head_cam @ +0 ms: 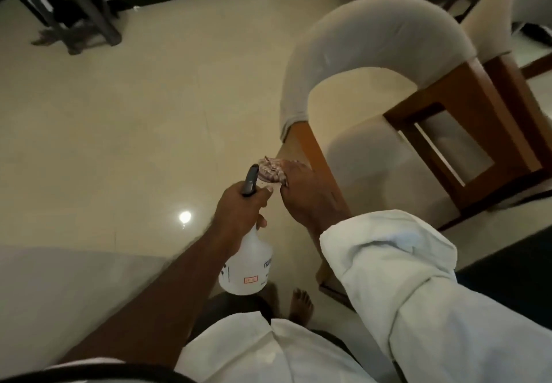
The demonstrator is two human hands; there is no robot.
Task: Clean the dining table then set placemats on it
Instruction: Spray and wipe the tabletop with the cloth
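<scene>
Grips white translucent plastic spray bottle (248,263) by its neck in left hand (239,204), likely light, rigid; bunches soft, limp pinkish patterned cloth (270,170) in right hand (304,194)

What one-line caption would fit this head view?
Beside an upholstered chair, the left hand grips a white spray bottle and the right hand holds a crumpled cloth.

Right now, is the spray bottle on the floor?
No, the left hand grips the spray bottle above the floor; the right hand holds a cloth.
</scene>
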